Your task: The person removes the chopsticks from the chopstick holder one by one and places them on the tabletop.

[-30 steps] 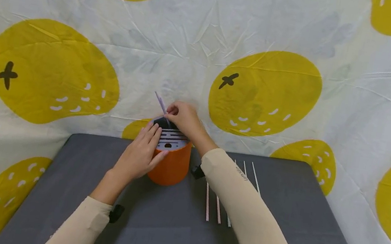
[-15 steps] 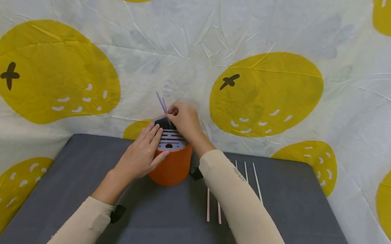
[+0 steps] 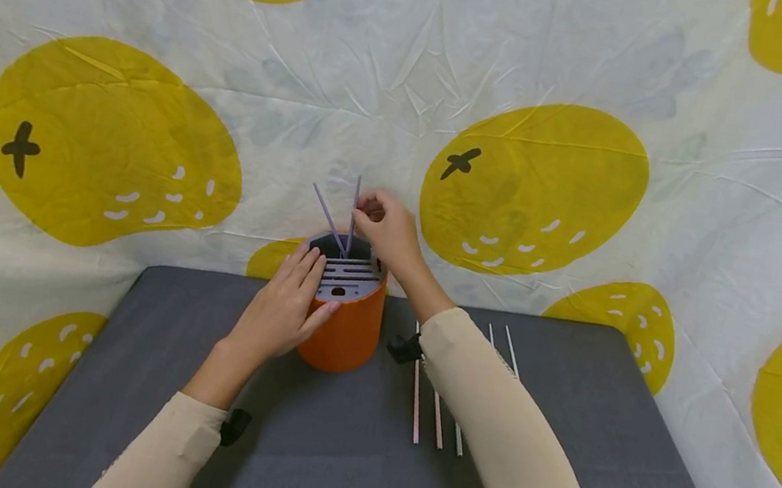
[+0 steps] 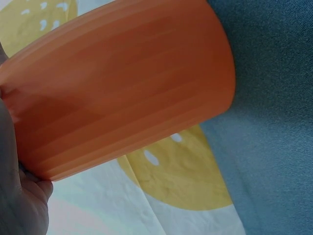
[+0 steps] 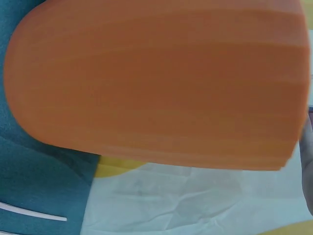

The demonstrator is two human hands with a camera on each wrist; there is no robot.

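An orange utensil holder (image 3: 341,338) with a grey slotted top (image 3: 348,276) stands on the table. My left hand (image 3: 279,307) rests on its left rim, fingers laid straight over the top edge and thumb against the front. My right hand (image 3: 390,231) pinches an upright purple chopstick (image 3: 356,197) between thumb and fingertips, its lower end down in the open rear compartment. A second purple chopstick (image 3: 324,204) leans left out of the same compartment. Both wrist views are mostly filled by the holder's orange wall (image 4: 122,88); only edges of the hands show there.
Several slim chopsticks lie right of the holder, partly under the right forearm; one pink chopstick (image 3: 415,408) is nearest it. The dark grey table (image 3: 320,461) meets a white curtain (image 3: 346,136) printed with yellow fruit close behind the holder.
My right hand has moved slightly up and right, swinging its chopstick from a left lean to upright, apart from the other purple one. My left hand has stayed put.
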